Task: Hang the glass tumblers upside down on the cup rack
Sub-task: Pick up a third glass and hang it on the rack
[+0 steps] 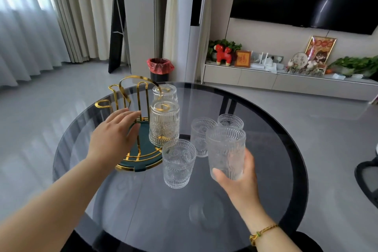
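A gold wire cup rack [131, 96] on a round green base stands at the left of the glass table [266, 129]. Two embossed glass tumblers hang upside down on its right prongs, one nearer [164, 124] and one behind [165, 92]. My right hand [238, 178] holds another tumbler [226, 151] upright, lifted above the table. Three tumblers stand upright on the table: a front one [178, 162], a middle one [201, 135] and a far one [230, 121]. My left hand [115, 133] hovers with fingers spread over the rack, close to a gold prong; whether it touches is unclear.
The table is round, dark tinted glass with a black rim. Beyond it stand a bin with a red liner [160, 69], a low TV cabinet [286, 80] with ornaments and a dark chair [368, 178] at the right edge.
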A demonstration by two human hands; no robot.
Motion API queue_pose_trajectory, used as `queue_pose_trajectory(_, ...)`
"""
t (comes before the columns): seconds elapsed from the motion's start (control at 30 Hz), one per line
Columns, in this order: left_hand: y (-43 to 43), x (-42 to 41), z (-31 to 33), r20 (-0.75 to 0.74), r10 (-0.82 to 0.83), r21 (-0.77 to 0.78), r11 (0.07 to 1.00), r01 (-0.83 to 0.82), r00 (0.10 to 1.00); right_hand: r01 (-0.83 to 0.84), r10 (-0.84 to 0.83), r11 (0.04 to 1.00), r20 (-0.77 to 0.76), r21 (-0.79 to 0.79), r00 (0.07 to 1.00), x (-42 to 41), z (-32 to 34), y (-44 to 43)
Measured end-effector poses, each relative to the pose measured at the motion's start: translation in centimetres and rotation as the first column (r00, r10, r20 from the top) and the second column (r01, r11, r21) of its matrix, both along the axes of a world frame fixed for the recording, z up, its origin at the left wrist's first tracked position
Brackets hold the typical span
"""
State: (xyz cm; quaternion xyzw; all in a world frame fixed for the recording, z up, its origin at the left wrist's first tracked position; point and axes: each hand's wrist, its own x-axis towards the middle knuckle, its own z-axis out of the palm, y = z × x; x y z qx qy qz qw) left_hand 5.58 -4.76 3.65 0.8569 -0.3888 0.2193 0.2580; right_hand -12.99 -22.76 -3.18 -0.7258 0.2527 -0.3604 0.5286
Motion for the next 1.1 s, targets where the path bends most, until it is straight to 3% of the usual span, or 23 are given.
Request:
queue_pose_trajectory(0.17,0.8,0.3,0.2,0.023,-0.010,0.055,0.998,0.009,1.000,-0.138,0.132,0.988,-0.080,-0.075,0.988,1.4,5.7,-1.3)
queue_pose_trajectory(0.4,0.3,1.5,0.6,-0.086,0.016,0.164,0.987,-0.002,0.996,-0.147,0.120,0.970,-0.143,-0.196,0.982,7.5,12.2,-3.8)
queue_pose_trajectory(0.57,0.1,1.4,0.0,-0.151,-0.007,0.041,0.999,0.013,0.989,-0.215,0.146,0.920,-0.220,-0.329,0.964,13.4,16.0,-4.4)
queue_pose_trajectory(0.73,0.3,1.3,-0.3,-0.043,-0.006,0.016,1.000,0.006,0.999,-0.324,0.190,0.826,-0.314,-0.461,0.930,19.0,18.2,-3.4)
queue_pose_trajectory(1.1,-0.1,2.4,-1.4,-0.001,-0.046,-0.058,0.997,0.046,0.999,-0.566,0.286,0.700,-0.555,-0.436,0.781,26.9,18.8,-1.3)
